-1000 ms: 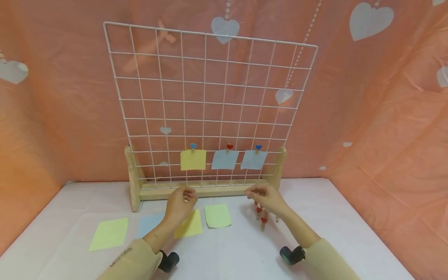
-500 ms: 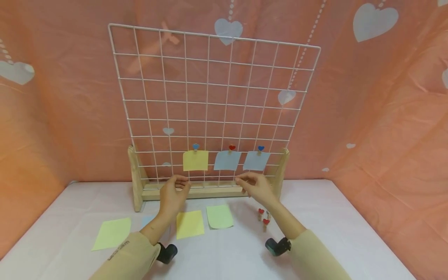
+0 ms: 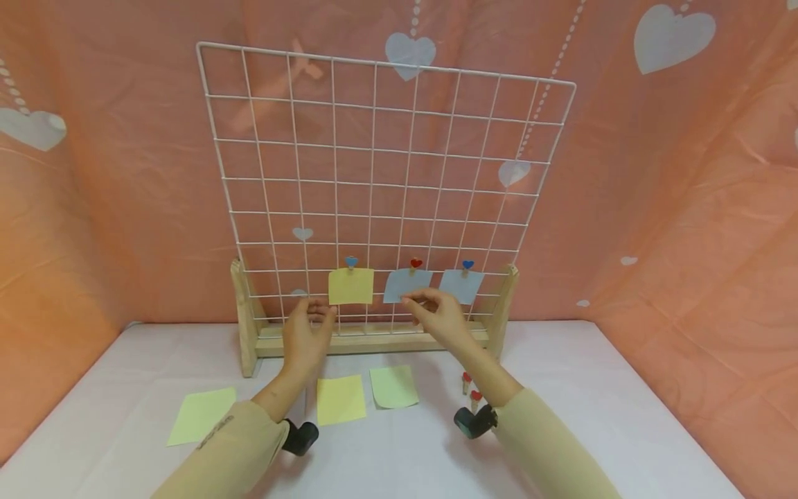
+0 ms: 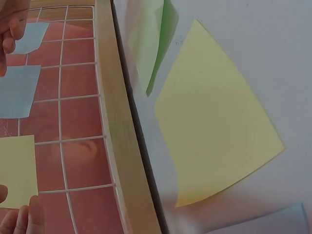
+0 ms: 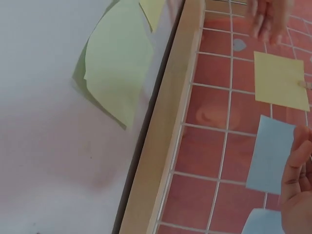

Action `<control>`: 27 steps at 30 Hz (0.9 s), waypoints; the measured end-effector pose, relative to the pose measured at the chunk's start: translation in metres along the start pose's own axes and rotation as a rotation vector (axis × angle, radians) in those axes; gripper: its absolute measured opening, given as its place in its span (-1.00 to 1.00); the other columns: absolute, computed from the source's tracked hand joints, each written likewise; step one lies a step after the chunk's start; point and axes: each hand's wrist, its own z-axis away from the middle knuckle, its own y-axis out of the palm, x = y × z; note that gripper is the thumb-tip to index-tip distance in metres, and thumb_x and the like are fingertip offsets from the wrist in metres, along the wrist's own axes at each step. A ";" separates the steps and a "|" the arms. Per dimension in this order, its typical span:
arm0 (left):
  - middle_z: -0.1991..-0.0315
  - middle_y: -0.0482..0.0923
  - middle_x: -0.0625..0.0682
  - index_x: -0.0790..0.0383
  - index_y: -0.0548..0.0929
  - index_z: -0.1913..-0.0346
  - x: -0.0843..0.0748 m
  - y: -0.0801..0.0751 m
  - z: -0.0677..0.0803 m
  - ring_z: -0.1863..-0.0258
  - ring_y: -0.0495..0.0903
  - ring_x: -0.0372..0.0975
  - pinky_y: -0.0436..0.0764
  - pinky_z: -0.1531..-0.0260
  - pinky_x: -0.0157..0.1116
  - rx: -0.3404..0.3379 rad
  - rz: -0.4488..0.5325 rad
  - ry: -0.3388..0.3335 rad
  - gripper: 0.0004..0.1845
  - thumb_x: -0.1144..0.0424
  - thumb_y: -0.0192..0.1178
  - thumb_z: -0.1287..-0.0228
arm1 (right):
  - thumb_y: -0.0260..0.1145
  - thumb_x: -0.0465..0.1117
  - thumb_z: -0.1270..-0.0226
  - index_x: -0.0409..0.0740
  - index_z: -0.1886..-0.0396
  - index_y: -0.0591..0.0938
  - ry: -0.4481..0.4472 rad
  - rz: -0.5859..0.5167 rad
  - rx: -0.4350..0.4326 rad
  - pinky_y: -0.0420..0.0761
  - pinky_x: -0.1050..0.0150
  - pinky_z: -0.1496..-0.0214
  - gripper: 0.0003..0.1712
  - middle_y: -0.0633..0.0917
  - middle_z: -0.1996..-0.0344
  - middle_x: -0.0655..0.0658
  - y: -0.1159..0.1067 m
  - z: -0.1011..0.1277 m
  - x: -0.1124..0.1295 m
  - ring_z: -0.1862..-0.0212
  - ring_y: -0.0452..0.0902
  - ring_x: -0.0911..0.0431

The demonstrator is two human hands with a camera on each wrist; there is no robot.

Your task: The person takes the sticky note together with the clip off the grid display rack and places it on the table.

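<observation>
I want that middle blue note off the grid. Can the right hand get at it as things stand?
Probably yes. The right hand is already at the lower edge of the middle blue note, and nothing stands between them.

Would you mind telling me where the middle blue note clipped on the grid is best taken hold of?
Probably at its free lower edge, from the front and below. The middle blue note hangs flat against the wire grid from a red heart clip at its top, so only the lower corners offer room to pinch.
</observation>
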 end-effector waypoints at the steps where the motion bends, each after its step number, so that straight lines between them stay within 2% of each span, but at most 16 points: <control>1: 0.20 0.61 0.29 0.47 0.53 0.05 0.000 0.000 -0.001 0.20 0.60 0.04 0.53 0.19 -0.24 -0.002 0.000 0.009 -0.76 0.38 0.18 -0.29 | 0.31 -0.10 -0.32 -0.21 0.10 0.68 -0.002 -0.001 -0.007 0.47 0.41 0.57 -0.70 0.67 0.50 -0.12 0.002 -0.001 0.001 0.55 0.51 0.20; 4: 0.18 0.60 0.31 0.49 0.52 0.05 0.000 0.000 -0.004 0.18 0.60 0.07 0.54 0.14 -0.13 -0.017 0.004 0.034 -0.75 0.41 0.18 -0.27 | 0.31 -0.11 -0.31 -0.22 0.11 0.69 -0.015 -0.013 -0.020 0.46 0.42 0.57 -0.71 0.68 0.45 -0.25 0.006 -0.005 0.004 0.55 0.51 0.20; 8: 0.15 0.59 0.32 0.49 0.52 0.03 -0.002 0.000 -0.008 0.14 0.59 0.10 0.51 0.06 -0.02 -0.051 0.020 0.044 -0.74 0.43 0.18 -0.25 | 0.32 -0.14 -0.30 -0.25 0.14 0.69 -0.045 -0.048 -0.037 0.51 0.43 0.55 -0.72 0.67 0.34 -0.30 0.013 -0.011 0.007 0.54 0.51 0.23; 13: 0.12 0.58 0.33 0.49 0.52 0.01 -0.006 0.000 -0.011 0.08 0.58 0.13 0.49 -0.02 0.01 -0.070 0.043 0.030 -0.71 0.41 0.19 -0.25 | 0.33 -0.17 -0.29 -0.27 0.14 0.69 -0.104 -0.072 -0.052 0.57 0.38 0.49 -0.74 0.69 0.28 -0.24 0.023 -0.019 0.014 0.54 0.51 0.26; 18: 0.08 0.57 0.34 0.48 0.53 0.00 -0.008 0.001 -0.013 0.01 0.55 0.14 0.46 -0.11 0.02 -0.074 0.044 0.023 -0.70 0.40 0.19 -0.25 | 0.32 -0.19 -0.30 -0.25 0.12 0.69 -0.108 -0.107 -0.054 0.60 0.36 0.42 -0.75 0.70 0.24 -0.20 0.031 -0.025 0.024 0.52 0.52 0.27; 22: 0.04 0.57 0.35 0.47 0.52 -0.02 -0.009 0.001 -0.014 -0.03 0.54 0.14 0.46 -0.12 0.03 -0.067 0.037 0.006 -0.70 0.40 0.18 -0.26 | 0.32 -0.17 -0.30 -0.24 0.12 0.69 -0.101 -0.136 -0.047 0.53 0.44 0.46 -0.75 0.69 0.25 -0.20 0.037 -0.028 0.032 0.52 0.51 0.27; 27: 0.03 0.57 0.35 0.47 0.53 -0.02 -0.009 0.002 -0.014 -0.03 0.55 0.15 0.48 -0.09 0.03 -0.071 0.033 0.010 -0.71 0.41 0.17 -0.27 | 0.31 -0.22 -0.31 -0.28 0.12 0.67 -0.132 -0.173 -0.042 0.52 0.44 0.51 -0.76 0.68 0.27 -0.25 0.044 -0.031 0.037 0.56 0.52 0.25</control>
